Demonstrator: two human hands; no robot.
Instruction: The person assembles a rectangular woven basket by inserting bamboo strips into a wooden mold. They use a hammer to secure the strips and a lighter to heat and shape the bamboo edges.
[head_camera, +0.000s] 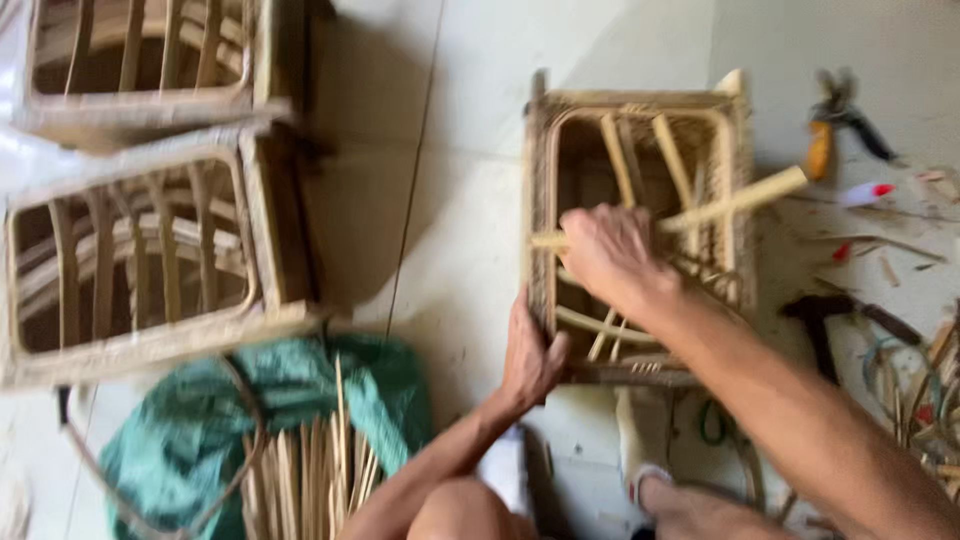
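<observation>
Nearest the camera: a bare knee (462, 512) and a sandalled foot (655, 478), both cut off by the lower edge. Beside them, a green sack (385, 390) holding a bundle of split cane strips (310, 475), its lower part out of frame.

Left hand (530, 358): fingers wrapped round the near corner of the woven cane frame (640, 225), apparently bracing it against the tiled floor (460, 150).

Right hand (608, 252): closed over the frame's middle, gripping a pale cane rod (735, 200) that lies slantwise across the opening, one end jutting past the frame's right edge. The fingertips are hidden under the hand, so the exact grip cannot be told.

Step in hand, as judged: seating or threading the rod among the frame's ribs. The next move would call for a steady hold at the corner while the rod is guided between the slats.

To the right: a hammer (815, 315), orange-handled cutters (835, 120), and loose cane scraps (925, 400), blurred and hard to sort.

Farthest, at left: two similar cane frames (140, 260), stacked or leaning, the upper one cropped. Motion blur softens the whole view.
</observation>
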